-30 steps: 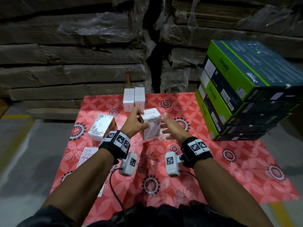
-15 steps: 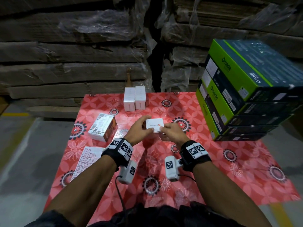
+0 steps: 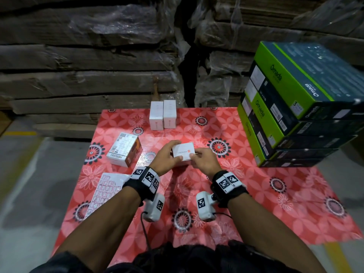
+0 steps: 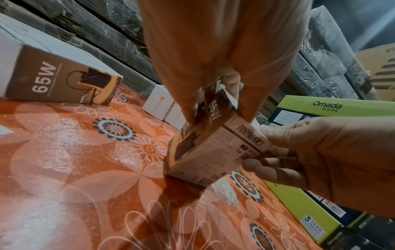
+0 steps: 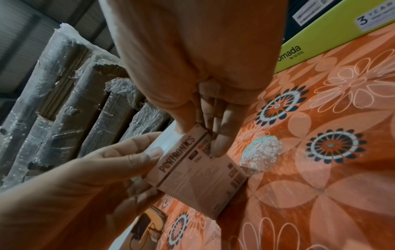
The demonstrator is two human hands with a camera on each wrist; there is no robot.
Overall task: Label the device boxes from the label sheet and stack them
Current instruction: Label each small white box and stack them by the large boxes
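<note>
Both hands brought the small white Portronics cardboard box (image 3: 183, 153) lower and closer than a second ago, now level, white top up, just above the red floral plastic mat (image 3: 256, 194). Left hand (image 3: 166, 157) grips its left end, fingers curled round; right hand (image 3: 202, 161) pinches its right end. Left of held box: another Portronics box lying flat (image 3: 124, 152), white label sheet (image 3: 106, 190) nearer the person. Beyond it, two upright white boxes (image 3: 162, 115). Right of it, stacked green-and-dark Omada cartons (image 3: 285, 107).
</note>
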